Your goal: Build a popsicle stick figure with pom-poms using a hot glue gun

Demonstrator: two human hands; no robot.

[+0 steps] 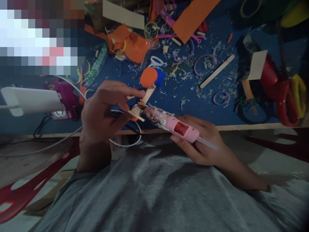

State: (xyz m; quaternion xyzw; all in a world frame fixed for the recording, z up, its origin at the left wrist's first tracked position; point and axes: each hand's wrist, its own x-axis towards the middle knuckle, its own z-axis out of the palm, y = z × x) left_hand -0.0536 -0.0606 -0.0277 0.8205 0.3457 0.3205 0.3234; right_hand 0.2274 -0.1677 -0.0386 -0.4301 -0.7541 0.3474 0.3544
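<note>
My right hand is wrapped round a pink glue gun whose body is smeared with dried glue. A clear glue stick pokes out of its back end. The gun's dark nozzle meets a small craft piece of wooden sticks, and I cannot tell whether they touch. My left hand pinches this piece between thumb and fingers, which hide part of it. An orange disc and a blue cap show at the far end of the sticks.
A white charger is plugged into a magenta power socket at left. A popsicle stick, purple rings and glue shreds lie on the blue table. Orange scraps are at the back, red-handled scissors at right.
</note>
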